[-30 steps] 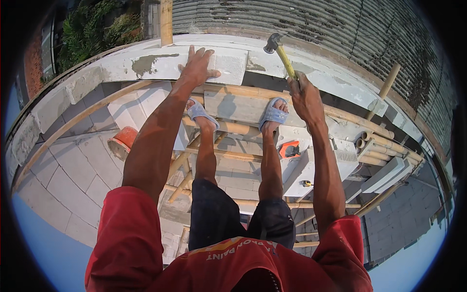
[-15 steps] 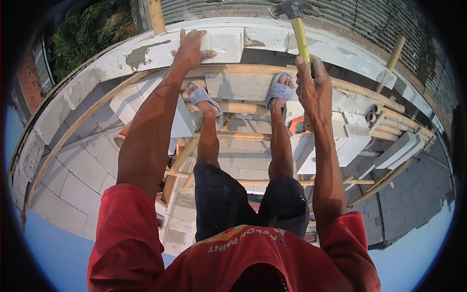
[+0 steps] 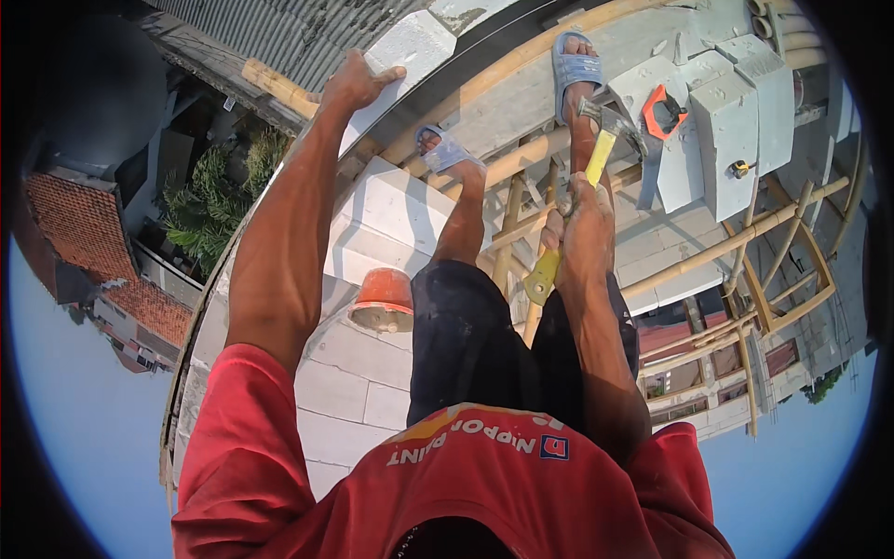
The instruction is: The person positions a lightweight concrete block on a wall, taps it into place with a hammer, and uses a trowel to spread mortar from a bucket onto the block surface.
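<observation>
My left hand (image 3: 354, 84) rests on a white lightweight block (image 3: 410, 47) at the top of the wall, thumb stretched out along its face. Its other fingers are partly hidden over the far side. In my right hand (image 3: 582, 228) is a hammer (image 3: 601, 160), gripped round its yellow handle. The hammer's metal head points up and right, above my right shin, apart from the block.
Sandalled feet stand on bamboo poles (image 3: 535, 158). White blocks (image 3: 726, 140) at the right bear an orange-handled tool (image 3: 663, 112) and a tape measure (image 3: 740, 169). An orange bucket (image 3: 382, 293) is left of my legs. Beyond the wall lie a corrugated roof (image 3: 307, 37) and plants (image 3: 214, 200).
The view has swung left. My right hand has brought the hammer from above the wall down toward my legs. My left hand stays on the block.
</observation>
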Available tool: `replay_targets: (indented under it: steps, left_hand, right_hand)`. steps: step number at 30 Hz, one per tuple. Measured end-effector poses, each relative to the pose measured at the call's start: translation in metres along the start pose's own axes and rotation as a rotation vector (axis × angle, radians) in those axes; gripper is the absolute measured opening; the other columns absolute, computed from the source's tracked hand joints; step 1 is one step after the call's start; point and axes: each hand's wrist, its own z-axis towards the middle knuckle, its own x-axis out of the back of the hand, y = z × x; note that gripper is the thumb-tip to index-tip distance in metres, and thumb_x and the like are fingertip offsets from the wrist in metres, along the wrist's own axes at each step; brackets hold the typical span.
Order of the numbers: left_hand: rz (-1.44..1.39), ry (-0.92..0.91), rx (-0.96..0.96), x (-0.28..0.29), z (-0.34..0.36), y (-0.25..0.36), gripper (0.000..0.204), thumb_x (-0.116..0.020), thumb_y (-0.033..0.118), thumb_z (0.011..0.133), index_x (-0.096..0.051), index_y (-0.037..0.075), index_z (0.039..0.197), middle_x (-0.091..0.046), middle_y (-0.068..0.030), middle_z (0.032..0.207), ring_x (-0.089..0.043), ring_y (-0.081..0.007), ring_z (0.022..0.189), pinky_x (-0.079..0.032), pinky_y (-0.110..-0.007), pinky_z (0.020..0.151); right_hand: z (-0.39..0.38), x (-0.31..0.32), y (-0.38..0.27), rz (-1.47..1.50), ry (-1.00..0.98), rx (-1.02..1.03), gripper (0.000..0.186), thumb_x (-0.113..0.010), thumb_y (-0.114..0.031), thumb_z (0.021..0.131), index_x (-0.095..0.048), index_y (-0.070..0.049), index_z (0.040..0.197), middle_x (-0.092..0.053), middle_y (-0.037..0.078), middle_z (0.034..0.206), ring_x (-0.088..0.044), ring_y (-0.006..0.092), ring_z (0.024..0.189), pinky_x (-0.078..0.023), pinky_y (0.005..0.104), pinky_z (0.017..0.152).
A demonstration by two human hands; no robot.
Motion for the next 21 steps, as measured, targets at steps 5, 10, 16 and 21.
replay_targets:
  steps: [5,10,16,21]
  left_hand:
    - [-0.057,-0.199,-0.138,0.018,-0.001,0.004,0.11,-0.076,0.07,0.081,-0.041,-0.021,0.133,-0.065,-0.0334,0.117,-0.068,-0.0339,0.111,-0.054,-0.043,0.095]
    - [-0.01,-0.158,-0.214,0.024,-0.006,0.002,0.103,-0.073,0.07,0.084,-0.043,-0.015,0.132,-0.065,-0.0315,0.113,-0.071,-0.0324,0.095,-0.059,-0.039,0.082]
    - [0.0,-0.151,-0.12,0.021,-0.026,0.012,0.104,-0.065,0.077,0.085,-0.043,-0.012,0.133,-0.064,-0.0291,0.108,-0.07,-0.0342,0.098,-0.058,-0.04,0.086]
    - [0.113,-0.185,-0.051,0.016,-0.016,0.013,0.08,-0.064,0.054,0.099,-0.037,-0.002,0.15,-0.047,-0.0277,0.129,-0.057,-0.0364,0.122,-0.051,-0.04,0.103]
  right_hand:
    - [0.043,-0.04,0.107,0.261,-0.072,-0.204,0.023,-0.052,-0.03,0.105,-0.052,-0.007,0.102,-0.043,0.0,0.068,-0.038,0.0112,0.043,-0.036,0.0294,0.039]
    - [0.091,-0.106,0.167,0.615,-0.125,-0.394,0.02,-0.064,-0.027,0.099,-0.056,-0.01,0.097,-0.043,-0.001,0.069,-0.039,0.0108,0.046,-0.035,0.029,0.04]
    - [0.147,-0.156,0.205,0.87,-0.207,-0.324,0.023,-0.073,-0.021,0.095,-0.055,-0.011,0.105,-0.059,0.005,0.086,-0.06,0.0168,0.067,-0.053,0.0323,0.064]
    - [0.243,-0.204,0.211,0.829,-0.053,0.112,0.033,-0.065,-0.014,0.094,-0.049,-0.012,0.124,-0.064,0.01,0.112,-0.064,0.0203,0.097,-0.05,0.0322,0.085]
